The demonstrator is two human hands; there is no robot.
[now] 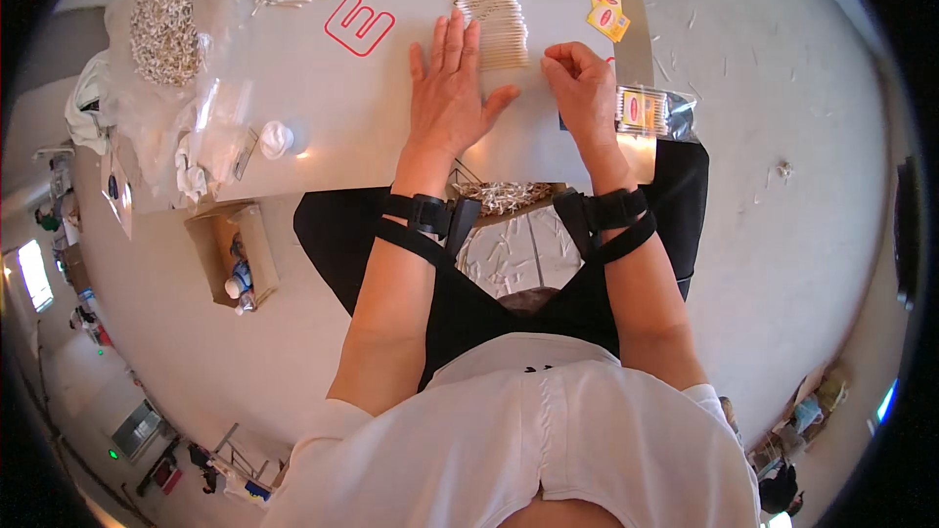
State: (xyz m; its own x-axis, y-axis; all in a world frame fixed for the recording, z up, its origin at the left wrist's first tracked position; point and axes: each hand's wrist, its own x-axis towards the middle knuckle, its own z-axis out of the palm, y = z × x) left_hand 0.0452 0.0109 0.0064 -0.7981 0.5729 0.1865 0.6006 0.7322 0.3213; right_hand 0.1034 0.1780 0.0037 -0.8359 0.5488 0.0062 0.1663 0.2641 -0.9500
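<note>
Cotton swabs (494,24) lay side by side in a row on the grey printed sheet (293,117), ahead of and between the two hands. The left hand (448,103) was positioned palm down at the row's left side, its fingers extended forward, the thumb spread to the right and apart from them. Its index finger lay along the swabs' left ends. The right hand (584,93) was set near the row's lower right corner, fingers curled inward, with thumb and index fingertip brought together; whether a swab was held between them could not be determined. Both forearms extended forward, each fitted with a black strap near the wrist. A clear packet (650,112) of swabs with a yellow and red label lay just beside the right hand. Yellow cards (608,15) lay farther forward, right of the row.
</note>
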